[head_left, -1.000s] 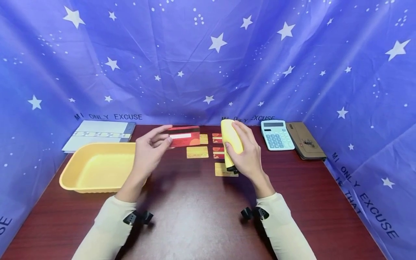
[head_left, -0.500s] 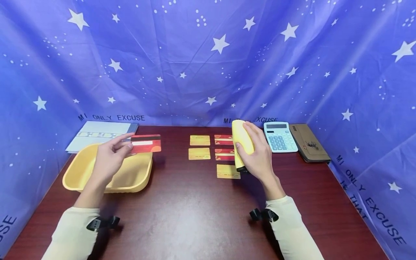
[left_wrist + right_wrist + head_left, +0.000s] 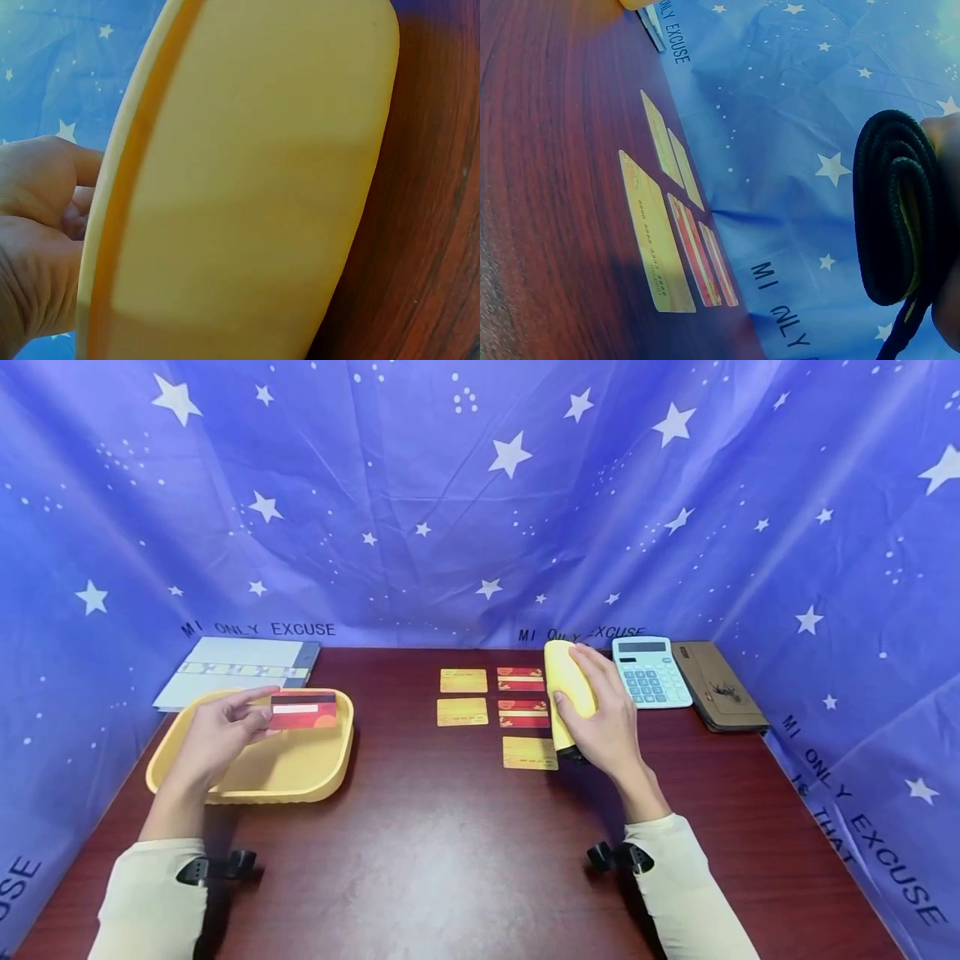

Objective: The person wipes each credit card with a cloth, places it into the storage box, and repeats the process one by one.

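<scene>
My left grip [image 3: 217, 735] pinches a red bank card [image 3: 303, 718], dark stripe uppermost, above the yellow tray [image 3: 300, 777]. My right grip [image 3: 607, 714] is curled round a yellow roll [image 3: 567, 689], well to the tray's right. On the bench [image 3: 450, 852], right of the tray, lie three gold cards [image 3: 462, 712] and two red cards [image 3: 522, 713]. Farther right of the tray are a pale blue calculator [image 3: 651, 677] and a brown wallet [image 3: 717, 692]; behind it lies a white notebook [image 3: 232, 656].

A blue-violet curtain [image 3: 420, 460], printed with white stars [image 3: 510, 453] and black lettering [image 3: 303, 630], hangs in folds around three sides of a dark reddish-brown counter [image 3: 487, 810], where a pale glare [image 3: 435, 885] lights the wood-grain surface
</scene>
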`<state>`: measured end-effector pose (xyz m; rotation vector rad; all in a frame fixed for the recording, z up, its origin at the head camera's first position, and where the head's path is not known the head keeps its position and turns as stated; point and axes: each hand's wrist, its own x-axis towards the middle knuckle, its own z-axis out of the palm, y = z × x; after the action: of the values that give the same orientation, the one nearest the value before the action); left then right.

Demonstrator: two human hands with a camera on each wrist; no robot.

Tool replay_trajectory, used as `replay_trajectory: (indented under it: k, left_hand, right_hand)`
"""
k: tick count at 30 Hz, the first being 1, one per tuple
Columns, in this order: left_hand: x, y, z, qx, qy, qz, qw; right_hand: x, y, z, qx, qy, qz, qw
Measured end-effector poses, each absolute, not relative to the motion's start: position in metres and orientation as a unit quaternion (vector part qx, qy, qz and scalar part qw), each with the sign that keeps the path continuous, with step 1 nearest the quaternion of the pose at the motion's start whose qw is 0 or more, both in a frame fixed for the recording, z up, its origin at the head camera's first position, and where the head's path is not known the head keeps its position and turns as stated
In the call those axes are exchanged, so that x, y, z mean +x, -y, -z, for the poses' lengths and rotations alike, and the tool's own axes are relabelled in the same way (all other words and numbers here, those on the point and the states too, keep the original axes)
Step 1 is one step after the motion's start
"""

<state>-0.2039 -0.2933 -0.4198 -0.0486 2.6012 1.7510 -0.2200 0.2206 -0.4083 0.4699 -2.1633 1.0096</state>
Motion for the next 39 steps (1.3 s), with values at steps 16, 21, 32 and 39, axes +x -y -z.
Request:
replay_trajectory:
  k: [16, 21, 32, 39]
  left_hand:
    - [-0.206, 0.302, 0.427, 0.004, -0.857, -0.513, 0.039]
    - [-0.202, 0.305, 0.424, 0.009, -0.897, -0.44, 0.022]
    - [-0.199, 0.306, 0.422, -0.003, -0.907, -0.42, 0.034]
    - [-0.198, 0.286, 0.412, 0.04, -0.901, -0.432, -0.007]
  right_hand:
    - [-0.219, -0.217, 0.414, 0.192, 0.842, -0.38, 0.332]
    - [-0.22, -0.217, 0.414, 0.193, 0.842, -0.38, 0.33]
    - [-0.22, -0.218, 0.414, 0.194, 0.839, -0.382, 0.335]
    - [-0.222, -0.223, 0.411, 0.188, 0.84, -0.381, 0.338]
